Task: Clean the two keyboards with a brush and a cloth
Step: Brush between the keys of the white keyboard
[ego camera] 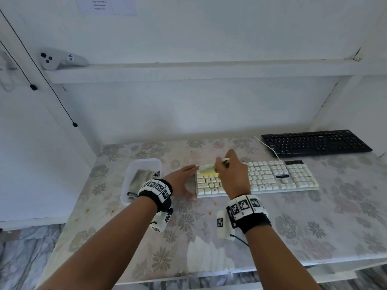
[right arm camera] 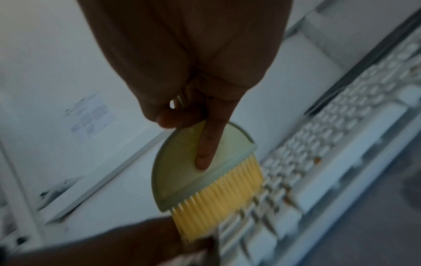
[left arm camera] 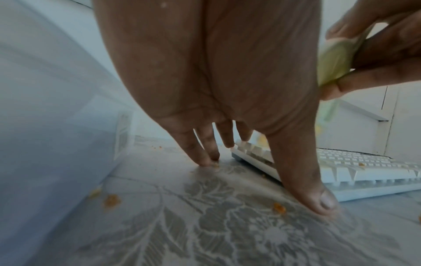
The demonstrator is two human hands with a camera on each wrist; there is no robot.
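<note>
A white keyboard (ego camera: pixel 272 176) lies on the flowered table, and a black keyboard (ego camera: pixel 316 143) lies behind it to the right. My right hand (ego camera: pixel 230 172) grips a pale green brush (right arm camera: pixel 193 162) with its yellow bristles (right arm camera: pixel 218 201) on the keys at the white keyboard's left end. My left hand (ego camera: pixel 184 181) lies flat on the table with straight fingers (left arm camera: pixel 205 153) against that left end; the thumb (left arm camera: pixel 314 190) touches the cloth near the front corner. A grey cloth (ego camera: pixel 139 178) lies in the clear tub.
The clear plastic tub (ego camera: pixel 127 197) stands left of my left hand. Orange crumbs (left arm camera: pixel 111 199) dot the tablecloth (ego camera: pixel 314 227) and the white keyboard (left arm camera: pixel 369 165). A white controller (ego camera: pixel 60 59) rests on the shelf above. Walls close in left, right and behind.
</note>
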